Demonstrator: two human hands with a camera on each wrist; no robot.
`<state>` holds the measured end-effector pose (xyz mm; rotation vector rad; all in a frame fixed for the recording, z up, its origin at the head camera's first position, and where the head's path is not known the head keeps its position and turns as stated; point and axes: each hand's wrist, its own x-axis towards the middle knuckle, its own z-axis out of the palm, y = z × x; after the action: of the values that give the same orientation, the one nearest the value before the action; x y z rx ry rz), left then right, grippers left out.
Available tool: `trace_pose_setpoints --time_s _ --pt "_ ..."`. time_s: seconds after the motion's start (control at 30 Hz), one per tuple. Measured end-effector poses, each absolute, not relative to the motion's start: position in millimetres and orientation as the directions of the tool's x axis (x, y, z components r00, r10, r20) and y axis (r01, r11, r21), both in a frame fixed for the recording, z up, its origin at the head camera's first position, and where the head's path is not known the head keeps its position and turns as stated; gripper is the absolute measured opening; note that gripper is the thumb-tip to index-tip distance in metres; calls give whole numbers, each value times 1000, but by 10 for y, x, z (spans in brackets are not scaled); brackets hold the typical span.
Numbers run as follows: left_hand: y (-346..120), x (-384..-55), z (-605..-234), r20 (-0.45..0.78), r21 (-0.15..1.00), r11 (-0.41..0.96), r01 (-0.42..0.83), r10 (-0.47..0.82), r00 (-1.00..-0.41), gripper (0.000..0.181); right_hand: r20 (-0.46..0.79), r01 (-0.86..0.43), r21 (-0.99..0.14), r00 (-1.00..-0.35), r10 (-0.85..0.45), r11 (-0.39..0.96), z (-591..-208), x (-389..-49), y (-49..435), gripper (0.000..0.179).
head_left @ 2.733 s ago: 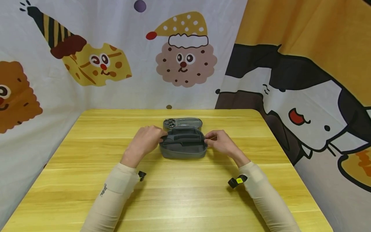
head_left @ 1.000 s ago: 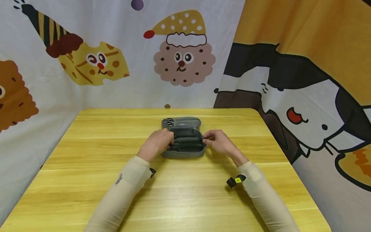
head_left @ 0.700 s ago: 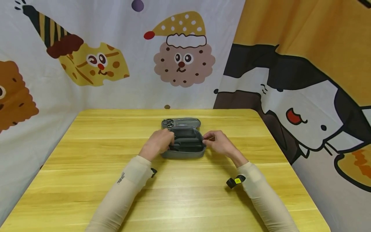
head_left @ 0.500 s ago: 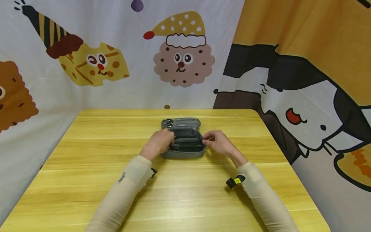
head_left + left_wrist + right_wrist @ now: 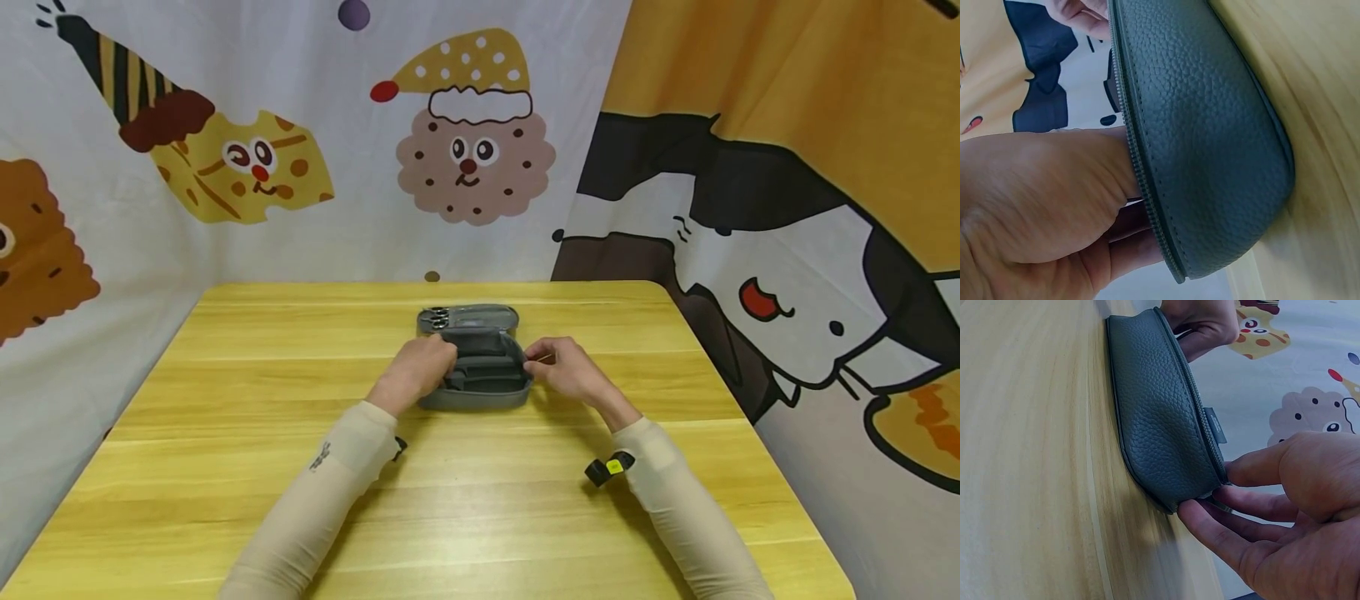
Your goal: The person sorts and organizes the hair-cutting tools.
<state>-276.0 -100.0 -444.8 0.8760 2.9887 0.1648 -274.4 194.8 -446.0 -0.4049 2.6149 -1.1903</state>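
A grey leather-look zip case (image 5: 476,400) lies unzipped on the table, its lid (image 5: 491,317) folded back behind it. Metal loops, like scissor handles (image 5: 437,317), show at the lid's left end. My left hand (image 5: 418,367) reaches over the case's left end. In the left wrist view the fingers of that hand (image 5: 1047,194) go in past the zipper edge, so their tips are hidden and I cannot tell what they hold. At the right end my right hand (image 5: 566,367) pinches the case's rim, thumb and fingers at the zipper corner in the right wrist view.
The wooden table (image 5: 480,508) reaches back to a cartoon-printed cloth (image 5: 300,242). Dark dividers (image 5: 487,367) run lengthwise inside the case. A black wrist device (image 5: 600,472) with a yellow patch sits at the right sleeve.
My left hand has moved from the case's left rim rightward into the case, and a touch further right in the last half second. My right hand stays at the right end.
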Motion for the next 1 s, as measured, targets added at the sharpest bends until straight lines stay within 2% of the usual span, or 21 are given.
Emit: trace_pose_setpoints --time_s 0.13,0.23,0.43,0.6,0.7,0.8,1.0 --pt "-1001 -2969 -4745 17 75 837 542 543 -840 38 -107 -142 -763 -934 -340 630 -4459 -2746 1943 30" --pt "-1011 -3030 -4844 40 51 830 555 554 -832 45 -107 -142 -766 -934 -342 627 -4458 -2750 1937 30" --pt "-1018 -3104 -4893 40 83 814 575 574 -818 53 -104 -145 -766 -933 -343 626 -4461 -2749 1937 30" --pt "-1094 -3323 -5173 30 136 801 584 586 -810 58 -104 -147 -764 -933 -344 628 -4459 -2749 1936 30" --pt "-1145 -3393 -5288 47 150 789 596 596 -802 55 -101 -148 -765 -933 -344 627 -4455 -2750 1934 30" --pt "-1146 -3240 -5049 46 172 780 601 603 -796 49 -98 -152 -765 -933 -347 626 -4457 -2749 1943 29" --pt "-1132 -2853 -4442 31 199 764 614 621 -783 19 -99 -156 -765 -930 -354 625 -4469 -2753 1971 29"
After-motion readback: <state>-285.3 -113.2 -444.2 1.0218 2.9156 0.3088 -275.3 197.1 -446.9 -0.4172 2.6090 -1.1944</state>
